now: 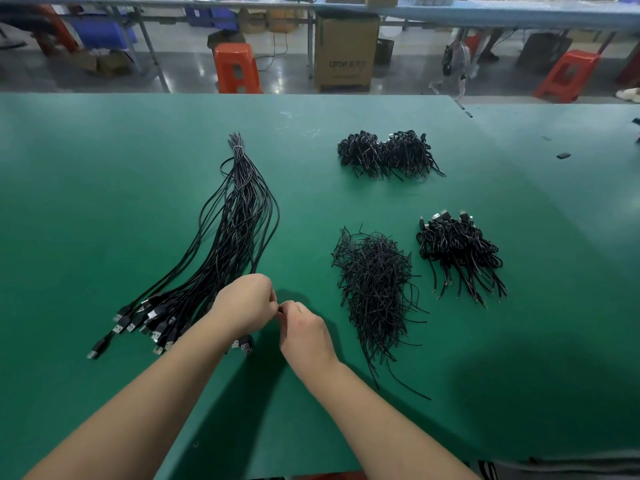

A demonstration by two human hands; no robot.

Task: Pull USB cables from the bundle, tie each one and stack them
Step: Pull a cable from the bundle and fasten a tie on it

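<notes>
Head view, green table [104, 168]. Both hands meet near 6 o'clock of the work area: left hand [244, 303] and right hand [304, 327] have fingers curled, fingertips together, pinching something small and dark between them — prob. a cable or a tie, too small to tell which. The bundle [235, 220] of long USB cables lies at approx. 9 o'clock of the hands' meeting point, bound at its far end at 12 o'clock, plugs fanned out toward 7 o'clock; the left forearm crosses over its plug end. Finished work: two stacks of tied cables, far stack [386, 154] at 1 o'clock and near stack [459, 251] at 3 o'clock (plugs visible on the latter). Between hands and near stack sits a loose pile of thin black ties [375, 285], at 3 o'clock, well stocked. Judgement: task is midway at best — a fair no. of cables tied and stacked, but the bundle looks substantial, so many cycles remain. Current step appears to be tying.
</notes>
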